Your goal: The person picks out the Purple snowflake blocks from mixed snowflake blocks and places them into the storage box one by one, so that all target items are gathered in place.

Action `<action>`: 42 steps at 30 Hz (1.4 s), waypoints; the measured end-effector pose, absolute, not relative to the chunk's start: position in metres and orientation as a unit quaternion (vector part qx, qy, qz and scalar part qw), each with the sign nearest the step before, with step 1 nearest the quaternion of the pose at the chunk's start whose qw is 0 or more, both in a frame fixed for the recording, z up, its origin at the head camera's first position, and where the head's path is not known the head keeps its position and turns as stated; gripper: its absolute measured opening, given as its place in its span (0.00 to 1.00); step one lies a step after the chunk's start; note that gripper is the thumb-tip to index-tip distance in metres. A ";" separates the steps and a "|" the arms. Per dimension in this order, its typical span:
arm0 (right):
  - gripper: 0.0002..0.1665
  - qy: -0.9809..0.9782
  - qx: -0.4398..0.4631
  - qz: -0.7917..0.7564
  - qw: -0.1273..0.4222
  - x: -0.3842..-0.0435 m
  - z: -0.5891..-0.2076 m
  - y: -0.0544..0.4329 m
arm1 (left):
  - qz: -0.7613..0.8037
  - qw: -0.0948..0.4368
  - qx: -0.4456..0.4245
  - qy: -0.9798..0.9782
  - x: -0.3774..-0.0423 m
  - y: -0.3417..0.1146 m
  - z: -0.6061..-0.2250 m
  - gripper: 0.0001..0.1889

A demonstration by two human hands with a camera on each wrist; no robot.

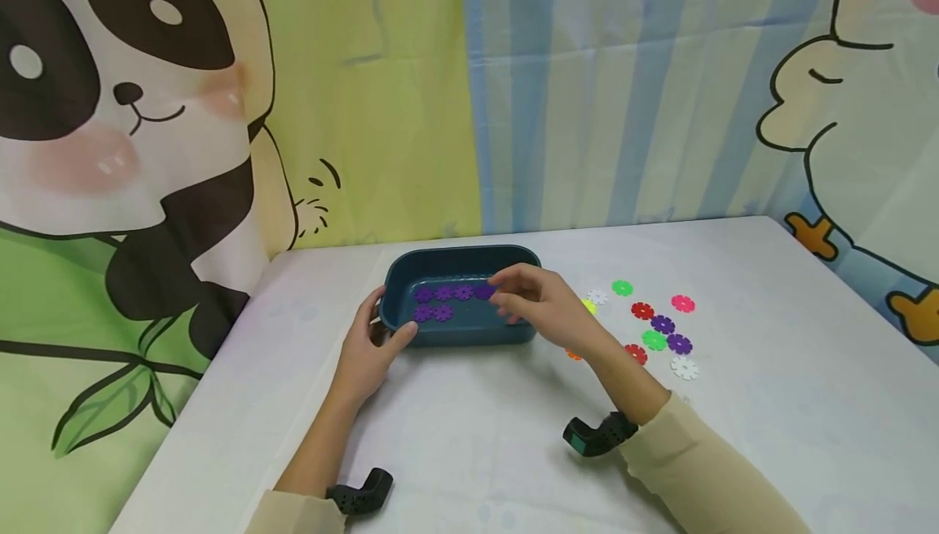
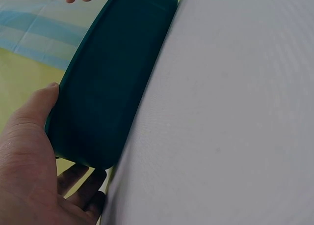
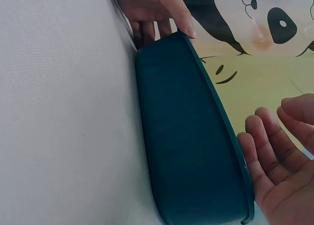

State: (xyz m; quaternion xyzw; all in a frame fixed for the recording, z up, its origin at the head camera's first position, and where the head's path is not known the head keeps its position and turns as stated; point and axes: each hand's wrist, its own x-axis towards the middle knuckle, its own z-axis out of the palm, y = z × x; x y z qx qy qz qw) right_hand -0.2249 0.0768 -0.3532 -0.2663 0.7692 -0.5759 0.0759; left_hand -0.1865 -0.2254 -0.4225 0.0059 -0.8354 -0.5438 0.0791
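A dark teal plastic basin (image 1: pixel 469 337) stands on the white table, and several purple notched snowflake discs (image 1: pixel 443 313) lie in rows on its floor. My left hand (image 1: pixel 369 355) grips the basin's left end, thumb on the rim and fingers around the outer wall. In the left wrist view, that thumb (image 2: pixel 41 102) presses at the rim. Over the basin's right half is my right hand (image 1: pixel 539 302), its fingertips right by a purple disc (image 1: pixel 484 291). The right wrist view shows its fingers (image 3: pixel 267 144) loosely bent and the thumb apart, with nothing between them.
Right of the basin, loose discs are scattered on the table (image 1: pixel 770 403): a green disc (image 1: pixel 622 288), a pink disc (image 1: pixel 683 303), a white disc (image 1: pixel 685 368), a red disc (image 1: pixel 642 311) and others. Printed curtains (image 1: pixel 396 151) hang behind the table.
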 end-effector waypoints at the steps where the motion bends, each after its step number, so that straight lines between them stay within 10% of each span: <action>1: 0.16 0.769 -0.265 -0.576 0.079 -0.225 -0.353 0.078 | -0.544 0.079 0.007 -0.835 -0.186 -0.225 -0.423 0.45; 42: 0.18 0.865 -0.203 -0.456 0.047 -0.229 -0.330 0.176 | -0.530 0.082 0.014 -0.844 -0.186 -0.226 -0.423 0.46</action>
